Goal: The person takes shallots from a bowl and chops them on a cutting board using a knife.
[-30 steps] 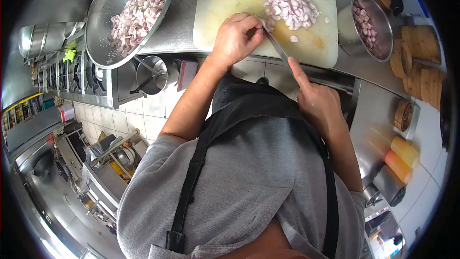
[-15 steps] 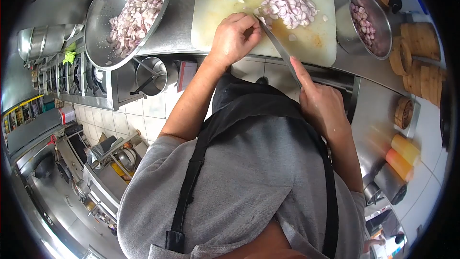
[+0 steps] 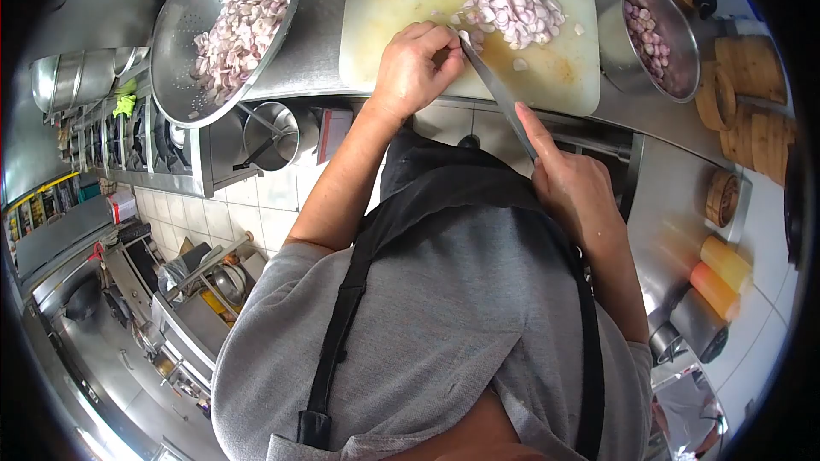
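My right hand (image 3: 574, 181) is wrapped round the handle of a knife (image 3: 500, 92), its index finger stretched along the blade. The blade tip lies at the fingertips of my left hand (image 3: 417, 68), which is closed in a pinch over the near part of the cutting board (image 3: 376, 26); what it pinches is mostly hidden, with a pale slice edge showing beside the blade. Just beyond, a pile of sliced shallots (image 3: 512, 7) rests on the board, with a few loose slices around it.
At the left a steel colander (image 3: 175, 43) holds more pale pink pieces. A steel pot (image 3: 628, 68) with whole peeled shallots stands right of the board. Bamboo steamers (image 3: 747, 68) are farther right, and a stove (image 3: 145, 141) is at the lower left.
The knife and my left hand have shifted slightly, staying together at the near part of the board. Another loose slice lies left of the pile than at first.
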{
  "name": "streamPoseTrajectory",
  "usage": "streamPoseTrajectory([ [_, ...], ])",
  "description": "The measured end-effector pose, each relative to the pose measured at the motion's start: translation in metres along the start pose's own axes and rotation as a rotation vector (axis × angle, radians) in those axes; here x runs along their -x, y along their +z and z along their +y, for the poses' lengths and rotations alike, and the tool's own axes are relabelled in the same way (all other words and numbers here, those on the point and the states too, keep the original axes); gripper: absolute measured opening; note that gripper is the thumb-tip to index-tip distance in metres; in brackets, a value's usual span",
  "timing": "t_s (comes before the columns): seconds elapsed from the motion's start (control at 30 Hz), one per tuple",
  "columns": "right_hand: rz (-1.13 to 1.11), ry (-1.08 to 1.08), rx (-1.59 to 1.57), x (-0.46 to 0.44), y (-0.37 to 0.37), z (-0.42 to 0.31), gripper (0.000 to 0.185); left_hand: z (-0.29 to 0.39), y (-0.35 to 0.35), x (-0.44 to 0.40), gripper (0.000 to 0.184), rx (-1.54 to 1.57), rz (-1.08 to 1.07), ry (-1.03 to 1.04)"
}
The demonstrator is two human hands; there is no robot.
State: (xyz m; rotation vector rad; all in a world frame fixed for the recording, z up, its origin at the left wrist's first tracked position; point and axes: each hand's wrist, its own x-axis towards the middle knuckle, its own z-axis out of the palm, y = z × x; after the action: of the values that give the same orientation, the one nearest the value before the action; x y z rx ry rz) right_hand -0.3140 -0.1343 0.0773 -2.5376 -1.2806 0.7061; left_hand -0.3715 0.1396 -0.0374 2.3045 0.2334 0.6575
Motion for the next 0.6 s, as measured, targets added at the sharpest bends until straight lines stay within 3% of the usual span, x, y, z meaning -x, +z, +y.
streamPoseTrajectory([
  [0.4, 0.035, 0.042, -0.006, -0.032, -0.006, 0.007, 0.079, -0.003, 0.005, 0.003, 0.006, 0.030, 0.079, -0.005],
  [0.47, 0.027, 0.048, -0.100, -0.029, -0.009, 0.008, 0.078, -0.009, 0.009, 0.005, 0.006, 0.123, 0.196, -0.147],
  [0.6, -0.107, 0.024, -0.196, -0.033, 0.000, 0.011, 0.078, -0.012, 0.009, 0.006, 0.006, 0.209, 0.210, -0.250],
])
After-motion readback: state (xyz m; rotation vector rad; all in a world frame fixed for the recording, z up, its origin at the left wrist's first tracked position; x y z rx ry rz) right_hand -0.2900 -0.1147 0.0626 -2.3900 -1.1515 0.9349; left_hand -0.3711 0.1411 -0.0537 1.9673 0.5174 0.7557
